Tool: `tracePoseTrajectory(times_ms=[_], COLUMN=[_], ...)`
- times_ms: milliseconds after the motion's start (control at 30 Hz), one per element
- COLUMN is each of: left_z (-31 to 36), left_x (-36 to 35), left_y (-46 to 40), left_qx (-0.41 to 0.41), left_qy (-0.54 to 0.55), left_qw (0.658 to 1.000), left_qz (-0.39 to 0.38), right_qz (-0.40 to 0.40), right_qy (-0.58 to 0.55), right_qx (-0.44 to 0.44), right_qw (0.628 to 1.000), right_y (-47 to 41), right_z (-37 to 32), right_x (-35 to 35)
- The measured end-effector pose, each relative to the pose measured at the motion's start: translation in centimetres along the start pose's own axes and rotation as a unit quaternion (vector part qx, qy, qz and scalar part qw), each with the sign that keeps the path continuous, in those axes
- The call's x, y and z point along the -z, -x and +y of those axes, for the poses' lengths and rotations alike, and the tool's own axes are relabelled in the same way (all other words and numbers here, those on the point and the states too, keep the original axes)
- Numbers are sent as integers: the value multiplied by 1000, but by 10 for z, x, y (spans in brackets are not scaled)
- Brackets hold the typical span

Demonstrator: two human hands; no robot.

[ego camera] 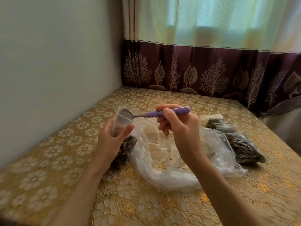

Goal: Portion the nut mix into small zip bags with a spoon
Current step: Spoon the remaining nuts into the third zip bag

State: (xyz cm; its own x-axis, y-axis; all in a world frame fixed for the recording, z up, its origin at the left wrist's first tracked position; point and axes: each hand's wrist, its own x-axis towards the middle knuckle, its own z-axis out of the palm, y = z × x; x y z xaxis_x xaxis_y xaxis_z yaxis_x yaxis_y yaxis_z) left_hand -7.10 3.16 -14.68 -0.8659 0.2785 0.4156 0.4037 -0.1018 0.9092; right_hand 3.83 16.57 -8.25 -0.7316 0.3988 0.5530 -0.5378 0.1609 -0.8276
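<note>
hands busy — left hand [112, 137] grips small zip bag [121, 121], right hand [177, 126] holds spoon [156, 113] at its mouth.

No text, label or number can be read anywhere.

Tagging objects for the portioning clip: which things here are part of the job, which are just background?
In the job:
- left hand holding small zip bag
- right hand holding purple-handled spoon, bowl at the bag mouth
- large clear bag, nearly empty
- filled bags at the right

Just there:
- floral tablecloth
- curtain
- wall
</note>
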Motion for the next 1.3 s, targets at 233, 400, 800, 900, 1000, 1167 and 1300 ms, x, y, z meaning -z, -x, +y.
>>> tracePoseTrajectory(times_ms=[233, 400, 800, 900, 1000, 1167, 1300], left_z=[0, 1, 9, 9, 7, 3, 2], left_x=[2, 4, 12, 11, 12, 11, 7], left_y=[1, 1, -2, -2, -3, -3, -4], left_qx=[11, 12, 98, 111, 131, 121, 85], left_qy=[4, -15, -63, -76, -63, -7, -14], left_qw=[1000, 1000, 993, 991, 989, 993, 996], left_qz=[-7, 4, 3, -17, -12, -6, 10], right_qz=[71, 199, 99, 84, 58, 88, 114], right_qy=[-94, -72, 83, 86, 111, 189, 225], right_qx=[-36, -69, -147, -148, -146, -91, -67], right_qw=[992, 975, 981, 982, 981, 974, 965], right_y=[-4, -5, 5, 7, 10, 11, 10], right_z=[3, 13, 44, 46, 47, 45, 42], right_x=[15, 39, 36, 34, 30, 23, 25])
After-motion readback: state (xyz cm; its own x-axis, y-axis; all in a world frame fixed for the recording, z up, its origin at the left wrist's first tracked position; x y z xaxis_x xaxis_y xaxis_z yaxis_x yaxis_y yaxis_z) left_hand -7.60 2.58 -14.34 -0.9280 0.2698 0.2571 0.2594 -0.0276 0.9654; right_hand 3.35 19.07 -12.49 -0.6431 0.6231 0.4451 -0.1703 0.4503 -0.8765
